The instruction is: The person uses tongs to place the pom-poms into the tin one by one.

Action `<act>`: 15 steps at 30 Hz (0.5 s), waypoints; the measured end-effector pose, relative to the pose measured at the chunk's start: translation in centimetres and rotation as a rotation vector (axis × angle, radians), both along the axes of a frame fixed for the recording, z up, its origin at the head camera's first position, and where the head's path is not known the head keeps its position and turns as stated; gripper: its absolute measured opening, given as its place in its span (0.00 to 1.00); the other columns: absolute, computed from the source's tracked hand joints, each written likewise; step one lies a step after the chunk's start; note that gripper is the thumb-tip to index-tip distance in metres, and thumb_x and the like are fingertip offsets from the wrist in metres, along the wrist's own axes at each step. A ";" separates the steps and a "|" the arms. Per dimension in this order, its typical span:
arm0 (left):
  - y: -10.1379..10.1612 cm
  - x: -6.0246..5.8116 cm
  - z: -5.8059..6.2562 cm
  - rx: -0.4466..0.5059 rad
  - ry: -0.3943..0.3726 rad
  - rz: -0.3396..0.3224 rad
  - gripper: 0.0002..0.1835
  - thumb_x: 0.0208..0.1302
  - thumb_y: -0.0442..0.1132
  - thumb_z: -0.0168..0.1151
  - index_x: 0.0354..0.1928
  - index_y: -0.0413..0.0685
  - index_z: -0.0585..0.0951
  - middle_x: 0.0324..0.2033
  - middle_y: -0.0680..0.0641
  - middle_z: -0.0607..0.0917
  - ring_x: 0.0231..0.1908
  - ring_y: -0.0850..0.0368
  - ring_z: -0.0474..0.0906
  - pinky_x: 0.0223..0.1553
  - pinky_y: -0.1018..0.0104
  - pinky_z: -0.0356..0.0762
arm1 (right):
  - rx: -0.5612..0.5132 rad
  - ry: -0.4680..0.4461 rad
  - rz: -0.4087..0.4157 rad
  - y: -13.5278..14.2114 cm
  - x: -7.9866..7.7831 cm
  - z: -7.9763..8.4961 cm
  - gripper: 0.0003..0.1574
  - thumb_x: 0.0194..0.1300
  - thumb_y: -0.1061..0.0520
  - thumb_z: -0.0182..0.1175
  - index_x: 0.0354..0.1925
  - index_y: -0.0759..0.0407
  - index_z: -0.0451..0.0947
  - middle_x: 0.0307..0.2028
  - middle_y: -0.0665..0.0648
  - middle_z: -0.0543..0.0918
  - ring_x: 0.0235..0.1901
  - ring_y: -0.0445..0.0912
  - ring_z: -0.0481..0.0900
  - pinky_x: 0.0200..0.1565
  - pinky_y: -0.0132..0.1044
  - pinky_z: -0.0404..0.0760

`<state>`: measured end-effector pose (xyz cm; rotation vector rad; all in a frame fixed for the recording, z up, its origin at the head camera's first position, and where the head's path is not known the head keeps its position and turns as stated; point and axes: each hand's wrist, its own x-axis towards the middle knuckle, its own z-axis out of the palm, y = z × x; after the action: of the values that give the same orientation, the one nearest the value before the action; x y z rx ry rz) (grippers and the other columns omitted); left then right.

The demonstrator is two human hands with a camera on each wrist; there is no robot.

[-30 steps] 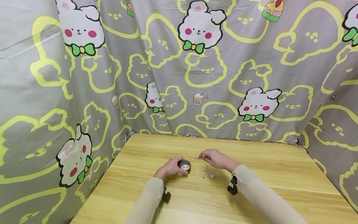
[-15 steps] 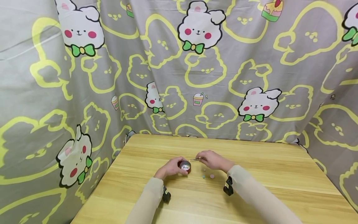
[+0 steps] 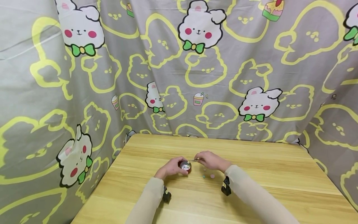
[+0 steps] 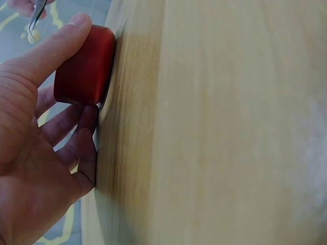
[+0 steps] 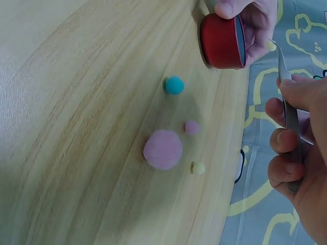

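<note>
A small round red tin (image 5: 222,43) stands on the wooden table, and my left hand (image 3: 172,167) grips it between thumb and fingers. Inside it, small light-coloured bits show in the head view. My right hand (image 3: 211,160) pinches metal tweezers (image 5: 289,107) with a bent tip. At that tip sits a tiny pale yellow pom-pom (image 5: 271,46), over the tin's far rim in the head view. On the table near the tin lie a teal pom-pom (image 5: 174,85), a large pink one, a small pink pom-pom (image 5: 192,127) and another pale yellow pom-pom (image 5: 198,168).
Bare wood of the table (image 3: 251,193) surrounds the hands. A grey curtain (image 3: 173,71) with yellow outlines and white rabbit heads hangs behind the table and along both sides.
My right hand has moved left with the tweezers and the yellow pom-pom, from beside the tin to its rim. The left hand keeps its grip on the tin.
</note>
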<state>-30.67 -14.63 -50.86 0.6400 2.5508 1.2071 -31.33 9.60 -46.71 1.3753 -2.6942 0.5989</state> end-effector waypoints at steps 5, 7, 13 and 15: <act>0.1 0.1 0.2 0.004 -0.007 0.010 0.23 0.50 0.39 0.74 0.49 0.48 0.77 0.43 0.52 0.79 0.46 0.54 0.73 0.49 0.55 0.69 | 0.006 -0.016 -0.004 -0.2 -0.1 -0.2 0.09 0.68 0.61 0.56 0.45 0.55 0.79 0.38 0.51 0.81 0.36 0.41 0.78 0.39 0.38 0.77; 0.1 0.1 0.2 0.011 -0.010 0.015 0.23 0.50 0.39 0.74 0.49 0.48 0.77 0.43 0.51 0.79 0.46 0.53 0.73 0.49 0.55 0.69 | 0.009 -0.013 -0.008 -0.3 -0.3 -0.4 0.09 0.68 0.61 0.56 0.45 0.55 0.79 0.38 0.50 0.81 0.36 0.40 0.78 0.38 0.37 0.77; 0.1 0.1 0.0 0.013 -0.010 0.018 0.23 0.50 0.39 0.74 0.49 0.48 0.77 0.42 0.51 0.79 0.46 0.54 0.73 0.49 0.55 0.69 | 0.016 -0.035 -0.024 -0.5 -0.4 -0.6 0.09 0.68 0.61 0.56 0.45 0.54 0.79 0.36 0.48 0.81 0.33 0.38 0.76 0.36 0.36 0.75; 0.1 0.1 0.1 0.012 -0.007 0.015 0.23 0.50 0.39 0.74 0.49 0.48 0.77 0.42 0.51 0.79 0.45 0.54 0.74 0.48 0.56 0.69 | 0.020 -0.053 -0.031 -0.6 -0.4 -0.5 0.09 0.68 0.61 0.55 0.46 0.55 0.79 0.36 0.48 0.80 0.32 0.38 0.75 0.35 0.36 0.74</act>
<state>-30.53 -14.55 -50.80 0.6192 2.5494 1.2280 -31.70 9.01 -47.16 1.3376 -2.7651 0.6164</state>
